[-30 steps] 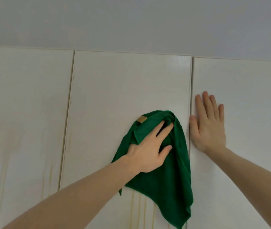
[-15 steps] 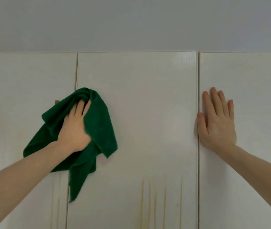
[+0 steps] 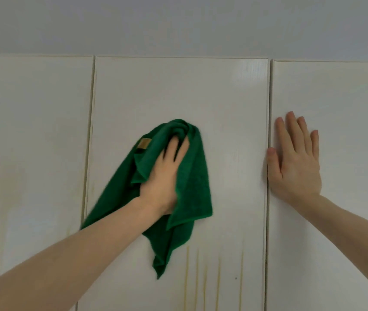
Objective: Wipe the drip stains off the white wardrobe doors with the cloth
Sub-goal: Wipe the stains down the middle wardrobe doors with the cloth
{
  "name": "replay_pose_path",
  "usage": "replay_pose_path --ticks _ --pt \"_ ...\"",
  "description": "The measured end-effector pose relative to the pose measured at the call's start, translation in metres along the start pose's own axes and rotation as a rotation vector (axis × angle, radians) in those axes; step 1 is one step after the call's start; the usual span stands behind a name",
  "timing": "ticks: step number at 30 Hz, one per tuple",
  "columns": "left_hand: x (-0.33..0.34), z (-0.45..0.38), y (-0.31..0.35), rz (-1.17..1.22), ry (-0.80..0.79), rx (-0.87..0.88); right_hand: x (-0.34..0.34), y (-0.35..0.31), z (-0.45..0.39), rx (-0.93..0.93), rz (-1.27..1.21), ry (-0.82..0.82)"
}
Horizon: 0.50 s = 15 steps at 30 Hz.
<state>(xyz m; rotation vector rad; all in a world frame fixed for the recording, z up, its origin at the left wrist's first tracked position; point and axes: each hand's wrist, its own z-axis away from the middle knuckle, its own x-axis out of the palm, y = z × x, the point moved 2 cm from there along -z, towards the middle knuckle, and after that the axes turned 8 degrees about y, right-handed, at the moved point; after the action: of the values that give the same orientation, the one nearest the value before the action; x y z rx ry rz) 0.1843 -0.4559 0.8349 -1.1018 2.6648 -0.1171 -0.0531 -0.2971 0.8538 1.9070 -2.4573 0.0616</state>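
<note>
Under the left hand (image 3: 163, 176), a green cloth (image 3: 192, 180) is gripped against the middle door (image 3: 223, 97); the right hand (image 3: 295, 160) is laid flat, fingers straight, beside it.

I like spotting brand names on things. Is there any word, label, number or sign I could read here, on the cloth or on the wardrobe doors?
No text can be read.
Tan tag on the green cloth: too small and blurred to tell whether it carries any print.
White wardrobe doors: no writing, only yellowish drip stains.
</note>
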Motion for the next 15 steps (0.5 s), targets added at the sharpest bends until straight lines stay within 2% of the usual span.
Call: replay_pose_path --ticks 2,6,10,15 --pt "0.007 -0.003 0.029 -0.002 -0.137 0.073 -0.001 0.0 0.0 0.0 0.01 -0.006" --pt "0.008 -0.007 0.07 0.256 -0.112 0.076 -0.002 0.001 -0.001 -0.002 0.005 -0.01" --pt "0.008 -0.006 0.101 0.264 -0.097 0.185 -0.004 0.002 -0.001 -0.008 -0.024 -0.013" --pt "-0.003 -0.002 0.097 0.321 -0.144 0.173 -0.013 0.001 -0.003 -0.012 -0.026 -0.067"
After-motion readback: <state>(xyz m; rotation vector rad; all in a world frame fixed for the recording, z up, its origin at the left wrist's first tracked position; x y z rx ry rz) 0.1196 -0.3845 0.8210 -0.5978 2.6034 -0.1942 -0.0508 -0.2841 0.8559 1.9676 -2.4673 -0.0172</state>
